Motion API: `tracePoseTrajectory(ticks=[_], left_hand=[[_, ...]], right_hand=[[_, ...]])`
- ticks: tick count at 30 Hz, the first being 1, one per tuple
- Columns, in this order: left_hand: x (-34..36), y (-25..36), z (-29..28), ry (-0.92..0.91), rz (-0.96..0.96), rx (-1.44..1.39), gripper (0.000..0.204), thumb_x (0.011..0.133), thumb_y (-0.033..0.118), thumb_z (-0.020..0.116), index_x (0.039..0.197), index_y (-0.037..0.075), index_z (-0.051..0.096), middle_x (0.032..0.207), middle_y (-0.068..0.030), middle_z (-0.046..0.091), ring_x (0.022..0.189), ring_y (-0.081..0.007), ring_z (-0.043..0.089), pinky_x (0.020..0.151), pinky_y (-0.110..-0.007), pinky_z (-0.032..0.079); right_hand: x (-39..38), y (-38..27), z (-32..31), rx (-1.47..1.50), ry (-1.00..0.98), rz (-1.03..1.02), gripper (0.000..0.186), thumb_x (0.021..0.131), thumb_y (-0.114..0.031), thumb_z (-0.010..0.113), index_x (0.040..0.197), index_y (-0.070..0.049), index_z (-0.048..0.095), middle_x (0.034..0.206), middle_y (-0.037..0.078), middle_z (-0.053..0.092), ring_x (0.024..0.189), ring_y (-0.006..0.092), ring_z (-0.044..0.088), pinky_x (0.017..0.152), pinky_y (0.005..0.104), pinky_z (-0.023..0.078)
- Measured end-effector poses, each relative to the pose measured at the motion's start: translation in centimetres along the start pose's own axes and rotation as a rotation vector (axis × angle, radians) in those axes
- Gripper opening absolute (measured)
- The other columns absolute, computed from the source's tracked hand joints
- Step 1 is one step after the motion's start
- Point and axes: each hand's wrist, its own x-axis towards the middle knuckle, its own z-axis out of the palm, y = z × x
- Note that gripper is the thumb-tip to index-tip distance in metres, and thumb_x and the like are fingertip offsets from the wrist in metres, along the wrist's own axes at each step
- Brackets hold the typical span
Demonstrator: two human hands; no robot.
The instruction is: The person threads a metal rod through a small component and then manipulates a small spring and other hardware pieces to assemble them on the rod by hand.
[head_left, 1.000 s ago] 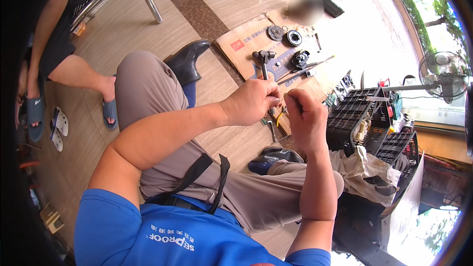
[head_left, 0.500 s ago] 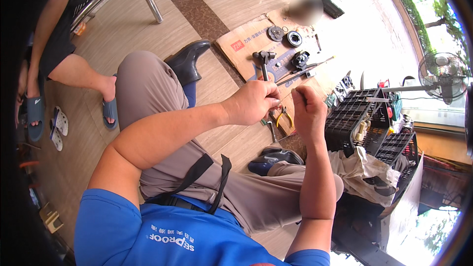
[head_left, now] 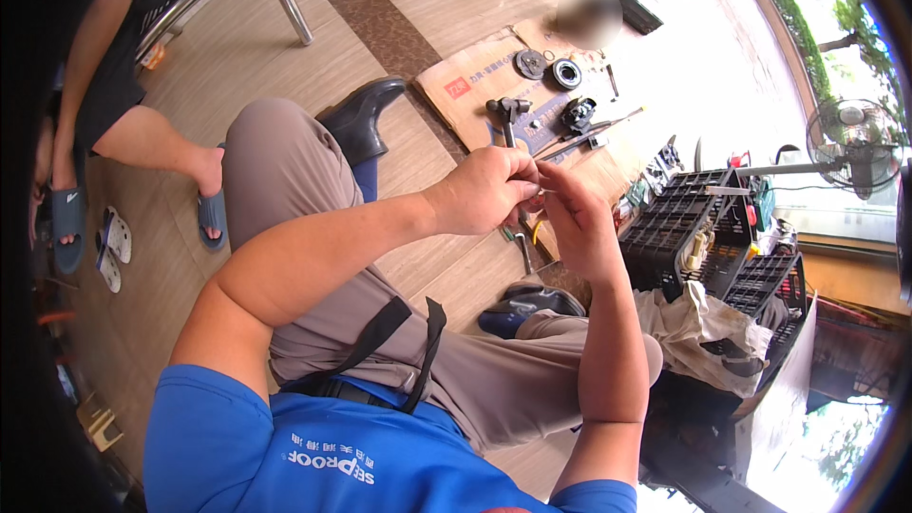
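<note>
Left hand [head_left: 486, 188] before half-hidden tool [head_left: 508, 122]

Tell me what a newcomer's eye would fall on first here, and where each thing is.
Probably the left hand and right hand, close together near the centre, with the head of a dark tool showing just beyond the left one. Next, likely, the cardboard on the floor at upper centre, with a dark disc and a ring side by side on it. Then perhaps the black crate at right.
</note>
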Motion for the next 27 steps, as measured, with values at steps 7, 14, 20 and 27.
tracePoseTrajectory(ticks=[7, 14, 20, 27], left_hand=[[0.1, -0.1, -0.1, 0.016, 0.022, 0.082, 0.01, 0.098, 0.006, 0.054, 0.09, 0.002, 0.057, 0.075, -0.0016, 0.059, 0.059, -0.0064, 0.056, 0.051, -0.022, 0.048], [0.1, 0.5, -0.4, -0.053, -0.001, 0.02, 0.01, 0.098, 0.008, 0.054, 0.091, 0.002, 0.058, 0.076, -0.001, 0.059, 0.06, -0.0063, 0.057, 0.053, -0.022, 0.049], [0.0, 0.7, -0.6, -0.066, -0.037, 0.061, 0.011, 0.099, 0.009, 0.053, 0.093, 0.001, 0.059, 0.076, -0.0012, 0.059, 0.06, -0.0066, 0.057, 0.054, -0.023, 0.05], [0.1, 0.2, -0.5, -0.03, -0.004, 0.091, 0.012, 0.096, 0.007, 0.056, 0.095, -0.004, 0.062, 0.077, -0.0075, 0.065, 0.059, -0.0113, 0.062, 0.055, -0.028, 0.051]], right_hand=[[0.0, -1.9, -0.4, -0.362, 0.081, -0.006, 0.008, 0.09, -0.005, 0.063, 0.095, 0.0, 0.066, 0.083, 0.014, 0.067, 0.072, 0.0209, 0.064, 0.067, 0.0316, 0.051], [0.2, -0.8, -1.0, -0.188, 0.084, 0.029, 0.006, 0.088, -0.002, 0.066, 0.092, 0.001, 0.067, 0.077, 0.008, 0.065, 0.069, 0.011, 0.059, 0.064, 0.026, 0.048], [0.1, -0.1, -1.2, -0.094, 0.047, 0.043, 0.006, 0.088, -0.002, 0.066, 0.092, 0.001, 0.068, 0.076, 0.004, 0.066, 0.071, 0.0077, 0.057, 0.064, 0.0243, 0.047], [0.2, -0.7, -1.2, -0.132, 0.04, 0.042, 0.006, 0.088, -0.002, 0.067, 0.091, 0.001, 0.069, 0.076, 0.004, 0.065, 0.07, 0.0081, 0.057, 0.063, 0.0245, 0.047]])
